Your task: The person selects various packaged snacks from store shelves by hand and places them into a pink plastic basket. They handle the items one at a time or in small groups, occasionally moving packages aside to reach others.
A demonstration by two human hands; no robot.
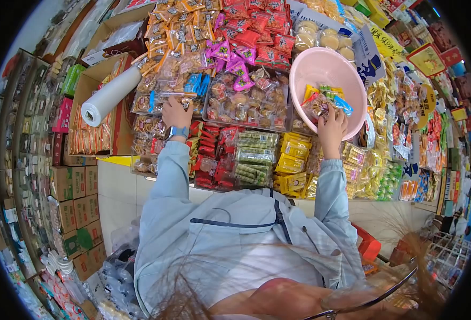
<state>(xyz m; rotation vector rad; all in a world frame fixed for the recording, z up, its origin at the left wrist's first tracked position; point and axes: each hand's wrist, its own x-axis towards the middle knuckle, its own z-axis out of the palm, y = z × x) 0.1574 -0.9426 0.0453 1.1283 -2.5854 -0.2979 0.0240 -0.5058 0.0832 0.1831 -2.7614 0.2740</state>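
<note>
My left hand, with a blue-strapped watch on its wrist, reaches over clear-wrapped snack packets in a bin. Its fingers are apart and touch the packets at the near edge; nothing is visibly held. Blue-ended packets lie just right of it. My right hand reaches over the near rim of a pink plastic basin. Its fingers are bent against a clear snack packet in the basin, and the fingertips are partly hidden. Yellow and blue packets lie beside that one.
A white roll of plastic bags lies on a cardboard box at left. Orange, red and purple snack packets fill the display. Green packs and yellow packs line the near edge. Stacked cartons stand left.
</note>
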